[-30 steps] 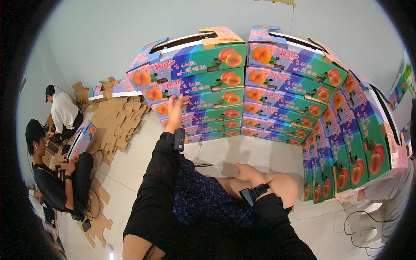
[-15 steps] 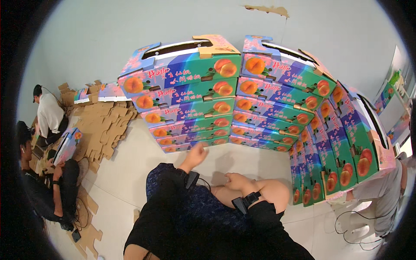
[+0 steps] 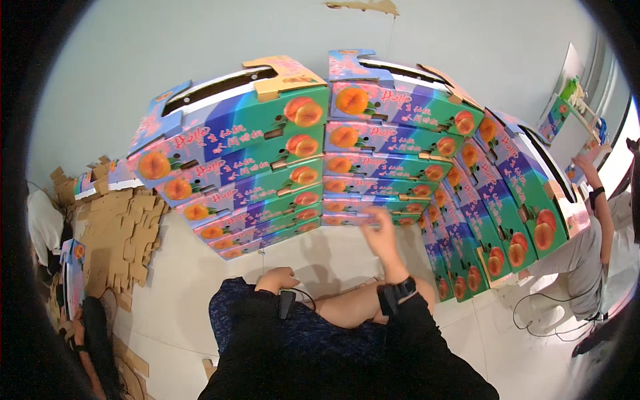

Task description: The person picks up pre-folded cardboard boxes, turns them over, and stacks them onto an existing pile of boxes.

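OK, my R hand (image 3: 379,233) is hovering before the lower part of the mid stack of boxes (image 3: 390,143), blurry, fingers half-curled and parted w/ nothing visible in its grip; can't tell if it's touching cardboard. My L hand (image 3: 275,280) is resting curled by my lap, palm hidden, so can't tell if it's gripping anything. The L stack (image 3: 237,160) and R stack (image 3: 513,207) are flanking the mid one, all standing on the floor (image 3: 180,273) w/ printed fronts facing me, prob. b/c that arc is putting every box w/in reach. Re contents: the top boxes are showing dark slots (image 3: 220,91) between flaps, but whatever they're holding isn't showing. Off L, a pile of brown cardboard (image 3: 123,233) is lying flat; off R, a co-worker's hand (image 3: 588,167) is hanging raised beyond the R stack.
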Available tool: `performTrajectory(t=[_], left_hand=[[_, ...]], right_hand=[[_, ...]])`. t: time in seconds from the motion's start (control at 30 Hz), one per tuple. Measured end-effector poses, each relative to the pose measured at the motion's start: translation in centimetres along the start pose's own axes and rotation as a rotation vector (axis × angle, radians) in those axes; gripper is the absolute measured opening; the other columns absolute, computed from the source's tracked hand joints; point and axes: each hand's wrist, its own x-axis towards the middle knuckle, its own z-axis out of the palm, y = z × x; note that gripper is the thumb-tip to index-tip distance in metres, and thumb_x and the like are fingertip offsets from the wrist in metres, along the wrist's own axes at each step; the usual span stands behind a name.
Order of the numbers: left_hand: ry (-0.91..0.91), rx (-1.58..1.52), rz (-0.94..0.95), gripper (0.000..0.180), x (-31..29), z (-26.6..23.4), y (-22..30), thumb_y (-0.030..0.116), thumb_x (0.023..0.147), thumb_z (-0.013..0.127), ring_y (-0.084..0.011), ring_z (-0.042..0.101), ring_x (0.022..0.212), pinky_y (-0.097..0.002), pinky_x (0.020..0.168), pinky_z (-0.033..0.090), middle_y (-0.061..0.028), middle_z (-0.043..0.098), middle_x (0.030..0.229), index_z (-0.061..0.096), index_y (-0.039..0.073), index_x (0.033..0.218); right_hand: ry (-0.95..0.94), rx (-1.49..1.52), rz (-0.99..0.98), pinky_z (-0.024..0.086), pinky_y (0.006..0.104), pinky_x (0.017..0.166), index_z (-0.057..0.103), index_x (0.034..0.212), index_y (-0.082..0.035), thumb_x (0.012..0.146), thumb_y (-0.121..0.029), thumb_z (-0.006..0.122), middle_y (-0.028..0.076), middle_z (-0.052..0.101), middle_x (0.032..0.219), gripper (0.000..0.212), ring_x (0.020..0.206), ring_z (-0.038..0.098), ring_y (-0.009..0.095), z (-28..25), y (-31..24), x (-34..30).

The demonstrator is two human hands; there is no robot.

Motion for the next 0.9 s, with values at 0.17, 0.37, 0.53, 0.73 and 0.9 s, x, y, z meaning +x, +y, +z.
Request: performTrajectory(t=[0.17,0.37,0.53,0.73,0.9], left_hand=[[-0.114,-0.036,-0.048,0.057,0.2,-2.0,2.9,0.05,0.078,0.062,-0.0359,0.058,0.107,-0.0423,0.092,0.045,-0.0202,0.063,0.113,0.061,0.008,0.117],[-0.163,0.008,-0.088,0.059,0.8,-1.4,1.6,0.05,0.078,0.061,-0.036,0.057,0.108,-0.0422,0.093,0.044,-0.0197,0.062,0.114,0.058,0.009,0.121],[-0.223,-0.04,-0.121,0.06,0.1,-2.5,3.3,0.052,0.079,0.059,-0.035,0.057,0.109,-0.0425,0.092,0.044,-0.0191,0.062,0.116,0.058,0.01,0.121],[-0.197,0.029,-0.058,0.059,1.4,-1.8,3.1,0.053,0.08,0.058,-0.0346,0.056,0.11,-0.0431,0.092,0.044,-0.018,0.061,0.117,0.058,0.011,0.121],[-0.211,0.035,-0.086,0.059,0.9,-2.0,3.0,0.052,0.08,0.058,-0.0363,0.056,0.11,-0.0429,0.093,0.044,-0.0197,0.061,0.116,0.058,0.01,0.121]], right_hand=[[0.425,0.118,-0.022,0.046,0.0347,0.082,0.045,0.127,-0.005,0.078,-0.012,0.069,0.01,0.052,0.115,0.056,0.094,0.054,0.02,-5.1,1.1,8.5],[0.392,0.269,-0.072,0.049,0.0323,0.08,0.027,0.139,-0.003,0.083,-0.017,0.068,0.021,0.035,0.138,0.07,0.097,0.056,0.02,-8.1,2.0,13.9],[0.335,0.322,-0.044,0.053,0.0285,0.068,0.012,0.143,-0.009,0.081,-0.005,0.068,0.024,0.027,0.142,0.083,0.089,0.058,0.017,-8.0,1.8,14.2],[0.356,0.424,-0.112,0.052,0.0263,0.066,0.012,0.145,-0.013,0.08,0.0,0.067,0.026,0.027,0.141,0.086,0.085,0.057,0.015,-7.4,2.6,15.1],[0.45,0.201,-0.14,0.047,0.0242,0.063,0.008,0.149,-0.015,0.076,-0.001,0.073,0.02,0.04,0.128,0.099,0.074,0.048,0.011,-7.5,1.8,15.5]])
